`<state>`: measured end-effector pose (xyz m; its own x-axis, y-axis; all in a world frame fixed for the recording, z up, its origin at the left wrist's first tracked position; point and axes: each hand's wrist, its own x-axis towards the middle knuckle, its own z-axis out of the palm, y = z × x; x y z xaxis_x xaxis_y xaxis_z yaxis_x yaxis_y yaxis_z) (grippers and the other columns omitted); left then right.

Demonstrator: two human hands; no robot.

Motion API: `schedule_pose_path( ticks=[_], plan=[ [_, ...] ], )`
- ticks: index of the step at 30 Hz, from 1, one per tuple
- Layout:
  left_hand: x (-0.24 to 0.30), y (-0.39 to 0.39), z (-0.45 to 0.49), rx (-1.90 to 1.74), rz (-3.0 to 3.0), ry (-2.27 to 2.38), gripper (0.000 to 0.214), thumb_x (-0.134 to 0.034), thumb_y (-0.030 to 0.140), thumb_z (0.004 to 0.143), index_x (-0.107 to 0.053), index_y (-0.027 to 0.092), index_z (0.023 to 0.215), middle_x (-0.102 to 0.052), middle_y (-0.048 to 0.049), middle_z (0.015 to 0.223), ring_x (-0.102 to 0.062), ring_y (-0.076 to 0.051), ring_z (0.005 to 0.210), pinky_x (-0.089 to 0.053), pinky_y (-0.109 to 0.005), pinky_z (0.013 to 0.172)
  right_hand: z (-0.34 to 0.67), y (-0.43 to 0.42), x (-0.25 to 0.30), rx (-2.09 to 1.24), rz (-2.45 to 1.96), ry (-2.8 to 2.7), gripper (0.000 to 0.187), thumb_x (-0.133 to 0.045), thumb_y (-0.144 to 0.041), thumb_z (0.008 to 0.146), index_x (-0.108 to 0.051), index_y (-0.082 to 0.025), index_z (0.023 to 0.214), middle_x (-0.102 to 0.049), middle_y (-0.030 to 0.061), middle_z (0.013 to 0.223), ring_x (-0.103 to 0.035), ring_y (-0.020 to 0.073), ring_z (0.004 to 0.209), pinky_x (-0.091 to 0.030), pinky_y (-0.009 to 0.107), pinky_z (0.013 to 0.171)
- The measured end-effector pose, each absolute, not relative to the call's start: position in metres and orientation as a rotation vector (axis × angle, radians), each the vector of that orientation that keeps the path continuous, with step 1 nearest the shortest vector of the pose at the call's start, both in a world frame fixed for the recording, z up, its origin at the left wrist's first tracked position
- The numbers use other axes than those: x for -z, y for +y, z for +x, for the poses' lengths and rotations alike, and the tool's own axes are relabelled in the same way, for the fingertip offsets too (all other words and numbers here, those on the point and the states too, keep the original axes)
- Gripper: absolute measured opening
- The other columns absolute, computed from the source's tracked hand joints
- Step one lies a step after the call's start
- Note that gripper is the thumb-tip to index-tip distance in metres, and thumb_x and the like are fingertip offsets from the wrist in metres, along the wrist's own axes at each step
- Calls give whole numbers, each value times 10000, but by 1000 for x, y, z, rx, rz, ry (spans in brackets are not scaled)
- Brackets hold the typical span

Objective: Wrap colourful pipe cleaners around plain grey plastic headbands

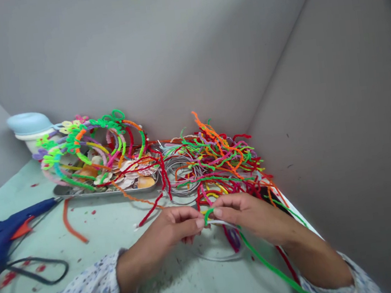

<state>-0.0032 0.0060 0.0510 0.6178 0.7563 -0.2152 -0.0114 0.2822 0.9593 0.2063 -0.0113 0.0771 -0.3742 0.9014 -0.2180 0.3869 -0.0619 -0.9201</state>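
Note:
My left hand (pixel 176 226) and my right hand (pixel 249 215) meet low in the middle of the view, both pinched shut on a green pipe cleaner (pixel 265 263) that is wound round a thin white hoop (pixel 222 255). The green strand trails down to the right under my right wrist. The hoop lies mostly under my hands on the pale green table (pixel 112 222). Just behind my hands is a tangled heap of pipe cleaners (pixel 218 158) in red, orange, green and pink.
A metal tray (pixel 104 187) at the back left holds pipe-cleaner-wrapped hoops (pixel 92 139) and small shells. A blue glue gun (pixel 7 231) with a black cord (pixel 33 271) lies at the far left. A loose orange strand (pixel 72 226) is nearby. Grey walls close in behind and right.

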Motion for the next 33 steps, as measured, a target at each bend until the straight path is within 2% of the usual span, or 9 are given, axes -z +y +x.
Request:
schedule_pose_path(
  ticks=[6, 13, 24, 33],
  plan=[
    [-50, 4, -3, -577, 1090, 747, 137, -669, 268, 750, -655, 162, 835, -501, 51, 624, -373, -79, 550, -292, -203, 536, 201, -12, -80, -1411, -1403, -1635, 267, -575, -413, 852, -623, -159, 785, -460, -44, 629, -362, 98, 571, -285, 235, 554],
    [-48, 3, -1, -583, 1072, 785, 136, -668, 285, 751, -658, 165, 813, -475, 53, 614, -356, -82, 555, -283, -203, 535, 200, -12, -80, -1351, -1389, -1635, 251, -571, -399, 846, -607, -173, 743, -424, -46, 610, -348, 106, 561, -273, 238, 545],
    [-47, 2, 1, -628, 1124, 814, 136, -663, 306, 737, -649, 172, 756, -444, 66, 566, -316, -83, 516, -230, -224, 502, 197, -15, -82, -1246, -1389, -1665, 198, -580, -333, 845, -624, -180, 726, -510, -29, 649, -429, 112, 600, -331, 233, 568],
    [-49, 3, 1, -652, 1209, 848, 187, -654, 339, 746, -667, 158, 794, -445, 54, 568, -327, -87, 525, -247, -224, 507, 195, -18, -87, -1106, -1432, -1763, 169, -563, -289, 853, -650, -197, 742, -620, -10, 729, -531, 139, 687, -381, 246, 638]
  ],
)
